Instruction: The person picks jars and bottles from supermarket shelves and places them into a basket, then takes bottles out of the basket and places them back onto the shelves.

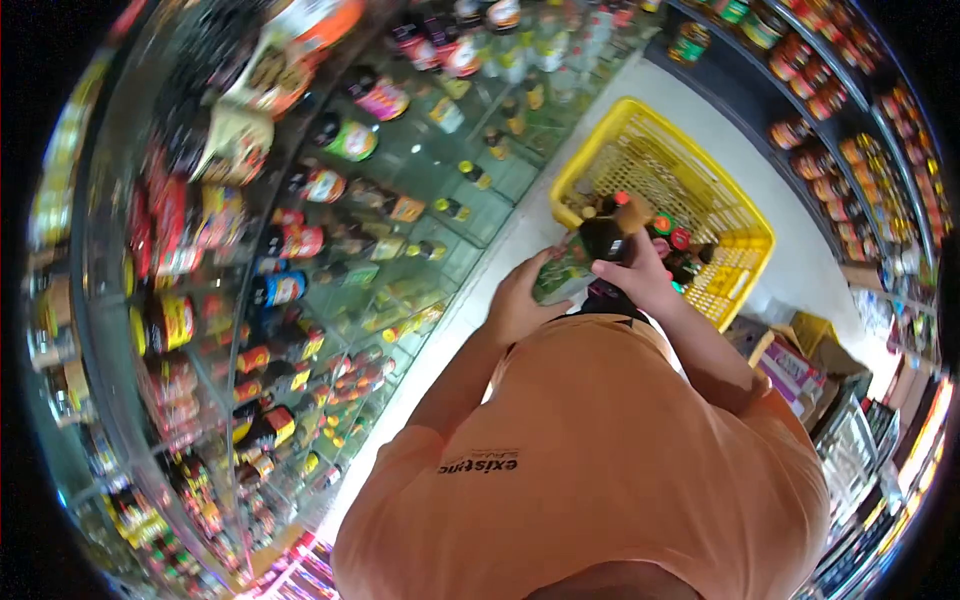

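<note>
My left hand (525, 300) is wrapped round a bottle with a green label (565, 268), close to my body. A dark bottle (604, 240) is in my right hand (640, 272), its fingers closed round it, beside the green-labelled one. Just beyond both hands stands a yellow plastic basket (755, 235) on the floor. Inside it lie several bottles with red and green caps (680, 238), partly hidden by my right hand and the dark bottle.
Glass shelves (415, 150) with many bottles and jars run along the left. Dark shelves (740, 90) with jars curve round the upper right. An open cardboard box (795, 370) with purple print sits right of my right arm. Pale floor (805, 255) shows round the basket.
</note>
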Demonstrator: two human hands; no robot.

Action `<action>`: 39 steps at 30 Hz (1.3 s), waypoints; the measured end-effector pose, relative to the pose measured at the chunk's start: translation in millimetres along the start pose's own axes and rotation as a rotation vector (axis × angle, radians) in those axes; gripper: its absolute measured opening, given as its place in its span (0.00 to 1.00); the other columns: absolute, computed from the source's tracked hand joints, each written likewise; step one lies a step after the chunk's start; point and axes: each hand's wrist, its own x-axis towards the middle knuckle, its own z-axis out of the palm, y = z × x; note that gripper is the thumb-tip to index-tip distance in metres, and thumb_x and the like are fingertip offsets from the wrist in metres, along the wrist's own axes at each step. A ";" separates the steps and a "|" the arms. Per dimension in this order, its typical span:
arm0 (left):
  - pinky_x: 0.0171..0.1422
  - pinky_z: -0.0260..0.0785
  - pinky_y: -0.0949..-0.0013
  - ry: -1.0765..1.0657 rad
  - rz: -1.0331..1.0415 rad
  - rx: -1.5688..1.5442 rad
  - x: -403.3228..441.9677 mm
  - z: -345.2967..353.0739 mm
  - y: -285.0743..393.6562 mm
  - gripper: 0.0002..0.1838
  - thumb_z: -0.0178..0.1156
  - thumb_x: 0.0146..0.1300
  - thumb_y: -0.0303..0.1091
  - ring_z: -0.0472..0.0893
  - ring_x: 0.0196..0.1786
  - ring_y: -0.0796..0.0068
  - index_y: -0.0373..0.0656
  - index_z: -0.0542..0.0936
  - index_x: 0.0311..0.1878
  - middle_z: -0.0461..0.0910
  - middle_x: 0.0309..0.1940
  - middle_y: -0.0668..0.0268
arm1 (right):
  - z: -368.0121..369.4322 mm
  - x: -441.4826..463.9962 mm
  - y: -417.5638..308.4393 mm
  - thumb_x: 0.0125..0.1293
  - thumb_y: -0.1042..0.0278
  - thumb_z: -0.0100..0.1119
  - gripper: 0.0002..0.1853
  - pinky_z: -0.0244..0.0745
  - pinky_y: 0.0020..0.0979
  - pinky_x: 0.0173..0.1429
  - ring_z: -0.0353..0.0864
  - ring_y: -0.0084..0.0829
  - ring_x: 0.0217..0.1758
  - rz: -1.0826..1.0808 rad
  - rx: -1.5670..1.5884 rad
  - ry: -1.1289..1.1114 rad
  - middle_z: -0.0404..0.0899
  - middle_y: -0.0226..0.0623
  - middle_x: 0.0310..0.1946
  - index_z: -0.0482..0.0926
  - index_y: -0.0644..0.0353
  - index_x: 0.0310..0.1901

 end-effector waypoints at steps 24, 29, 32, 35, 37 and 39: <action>0.46 0.77 0.66 0.129 -1.149 -0.089 -293.3 110.5 -165.0 0.25 0.63 0.70 0.39 0.87 0.43 0.65 0.36 0.73 0.65 0.86 0.44 0.55 | -274.0 100.9 93.2 0.60 0.52 0.70 0.24 0.77 0.48 0.54 0.83 0.54 0.51 0.044 -1.021 0.460 0.84 0.52 0.46 0.75 0.60 0.49; 0.48 0.81 0.66 0.135 -1.300 -0.250 -365.4 135.0 -143.3 0.24 0.62 0.70 0.36 0.87 0.45 0.60 0.31 0.73 0.64 0.85 0.46 0.50 | -293.4 121.8 188.3 0.63 0.53 0.68 0.28 0.75 0.52 0.56 0.81 0.58 0.54 0.242 -1.067 0.379 0.82 0.55 0.51 0.69 0.58 0.58; 0.52 0.81 0.64 0.221 -1.394 -0.364 -403.2 166.4 -153.5 0.24 0.61 0.71 0.36 0.87 0.50 0.59 0.29 0.73 0.63 0.85 0.48 0.48 | -293.4 123.0 219.6 0.60 0.52 0.70 0.26 0.75 0.52 0.55 0.80 0.60 0.53 0.278 -1.057 0.423 0.81 0.57 0.47 0.71 0.59 0.51; 0.55 0.80 0.63 -0.018 -1.416 -0.120 -374.5 161.6 -114.3 0.24 0.60 0.72 0.39 0.86 0.52 0.60 0.30 0.74 0.63 0.84 0.50 0.49 | -295.3 124.0 238.8 0.61 0.52 0.69 0.28 0.76 0.51 0.56 0.80 0.59 0.53 0.356 -1.084 0.364 0.82 0.57 0.49 0.70 0.59 0.55; 0.56 0.80 0.63 0.110 -1.423 -0.255 -393.8 173.3 -121.0 0.24 0.60 0.72 0.39 0.86 0.51 0.60 0.31 0.74 0.63 0.84 0.50 0.49 | -299.3 125.0 250.4 0.62 0.53 0.68 0.30 0.76 0.51 0.56 0.82 0.59 0.53 0.385 -1.120 0.282 0.82 0.57 0.50 0.69 0.59 0.60; 0.53 0.80 0.63 0.074 -1.396 -0.287 -391.2 175.3 -117.0 0.24 0.60 0.72 0.41 0.87 0.49 0.63 0.34 0.74 0.64 0.85 0.49 0.53 | -301.3 126.4 257.0 0.61 0.51 0.68 0.29 0.76 0.52 0.55 0.82 0.59 0.52 0.381 -1.136 0.293 0.82 0.56 0.48 0.70 0.59 0.57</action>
